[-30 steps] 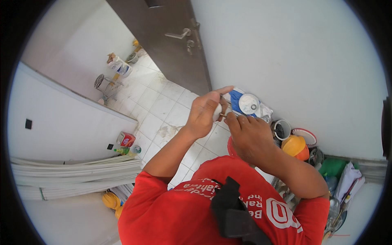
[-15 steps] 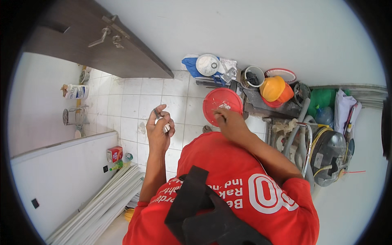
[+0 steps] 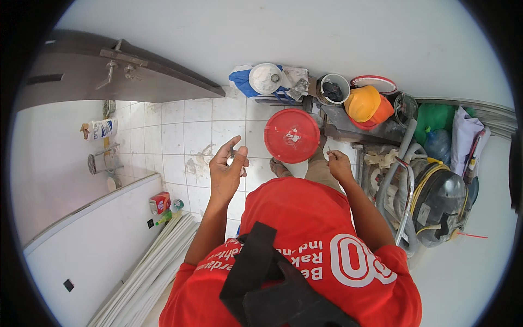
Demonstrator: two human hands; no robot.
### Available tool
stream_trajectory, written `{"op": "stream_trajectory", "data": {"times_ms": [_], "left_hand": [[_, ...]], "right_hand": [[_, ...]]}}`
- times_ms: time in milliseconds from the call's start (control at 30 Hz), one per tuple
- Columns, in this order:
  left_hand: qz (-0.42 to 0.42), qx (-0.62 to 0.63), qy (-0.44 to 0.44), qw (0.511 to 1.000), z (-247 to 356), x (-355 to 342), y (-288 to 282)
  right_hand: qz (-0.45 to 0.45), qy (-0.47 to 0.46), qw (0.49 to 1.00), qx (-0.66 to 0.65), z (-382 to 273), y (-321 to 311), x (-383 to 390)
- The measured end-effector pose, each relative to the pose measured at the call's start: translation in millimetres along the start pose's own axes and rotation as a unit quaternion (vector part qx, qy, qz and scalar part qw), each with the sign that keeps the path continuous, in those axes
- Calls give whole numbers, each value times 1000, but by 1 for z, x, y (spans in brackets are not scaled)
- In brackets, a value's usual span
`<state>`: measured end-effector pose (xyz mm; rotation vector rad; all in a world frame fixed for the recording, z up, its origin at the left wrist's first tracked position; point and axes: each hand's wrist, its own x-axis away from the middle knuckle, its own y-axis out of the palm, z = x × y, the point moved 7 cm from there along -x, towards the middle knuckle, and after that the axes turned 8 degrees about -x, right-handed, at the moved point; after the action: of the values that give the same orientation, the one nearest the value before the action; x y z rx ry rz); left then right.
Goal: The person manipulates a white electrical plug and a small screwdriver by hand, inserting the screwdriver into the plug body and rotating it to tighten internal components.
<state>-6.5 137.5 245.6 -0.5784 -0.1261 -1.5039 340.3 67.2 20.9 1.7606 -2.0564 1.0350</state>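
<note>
My left hand [image 3: 227, 168] is raised left of the red round lid, fingers curled round a small white piece with a dark part; its kind does not show. White scraps or smears lie in the middle of the red round lid [image 3: 280, 143], which is in front of my body. To the right of that lid, my right hand [image 3: 340, 164] is closed in a pinch near my right leg. A short thin thing seems to stick out between its fingertips, too small to name. Neither hand touches the lid.
A white bucket [image 3: 265, 80] and a pail with dark contents [image 3: 333, 89] stand by the wall. Beside them sit yellow and orange hard hats [image 3: 364, 103]. A black vacuum cleaner [image 3: 440, 196] with grey hoses is at right, long white strips [image 3: 147, 267] at lower left, a dark door [image 3: 136, 73] upper left.
My right hand has moved off the red lid, to the right and slightly down. The left hand has shifted a little to the right and turned, still gripping the white piece.
</note>
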Motion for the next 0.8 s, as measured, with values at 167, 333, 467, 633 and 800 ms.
{"op": "stream_trajectory", "data": {"times_ms": [167, 333, 467, 633, 800], "left_hand": [[-6, 15, -71, 997, -13, -24, 29], [-33, -115, -89, 989, -17, -52, 61], [-87, -233, -33, 968, -88, -99, 106], [-186, -512, 159, 824, -151, -147, 206], [-266, -594, 200, 732, -221, -194, 254]], "right_hand": [[18, -23, 995, 93, 13, -34, -47], [-16, -28, 988, 152, 4, -60, -78], [-47, -25, 985, 161, 25, -63, -106], [-66, -12, 982, 178, 61, -72, -104], [-64, 43, 987, 142, 89, -95, -74]]}}
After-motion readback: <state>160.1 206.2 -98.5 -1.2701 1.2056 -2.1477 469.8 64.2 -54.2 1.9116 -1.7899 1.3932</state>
